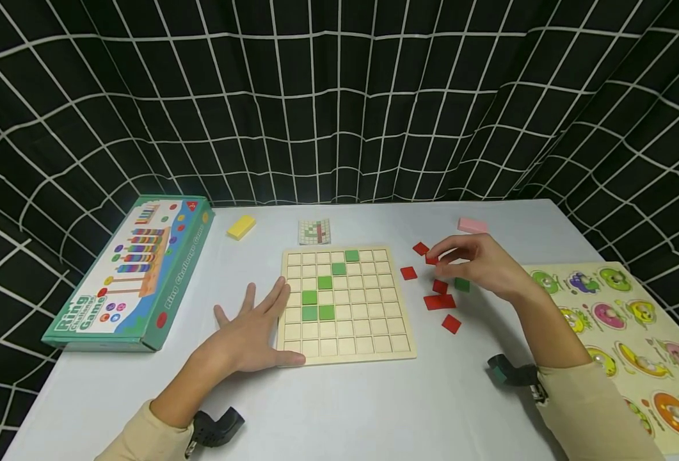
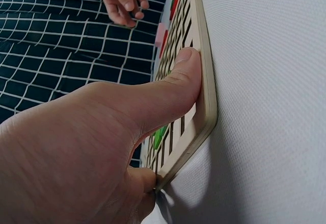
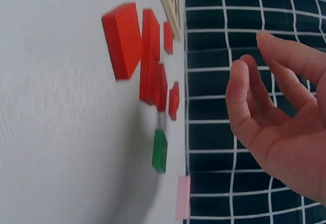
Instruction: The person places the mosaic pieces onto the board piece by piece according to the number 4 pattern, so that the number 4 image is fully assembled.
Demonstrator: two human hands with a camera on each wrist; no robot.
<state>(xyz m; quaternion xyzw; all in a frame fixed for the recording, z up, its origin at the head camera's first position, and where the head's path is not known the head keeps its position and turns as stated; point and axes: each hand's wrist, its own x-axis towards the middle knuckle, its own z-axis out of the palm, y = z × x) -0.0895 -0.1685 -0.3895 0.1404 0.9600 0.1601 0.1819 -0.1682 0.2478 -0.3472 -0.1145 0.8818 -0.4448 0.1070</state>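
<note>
A wooden grid board (image 1: 368,330) lies flat, with several green square tiles (image 1: 324,282) in its cells. My left hand (image 1: 247,339) is spread at the board's left side, its thumb (image 2: 186,76) resting on the front rim and its fingertips along the left edge. Over the loose red tiles (image 1: 409,273) hovers my right hand (image 1: 477,262), fingers loosely bent. The right wrist view shows a gap between thumb and fingertips with nothing held. Below that hand lies one loose green tile (image 3: 160,150), partly hidden in the head view.
Behind the board is a small pattern card (image 1: 314,232). A yellow block (image 1: 241,226) sits at the back left, a pink block (image 1: 472,225) at the back right. A green game box (image 1: 132,269) occupies the left side; a food picture board (image 1: 598,333) lies on the right.
</note>
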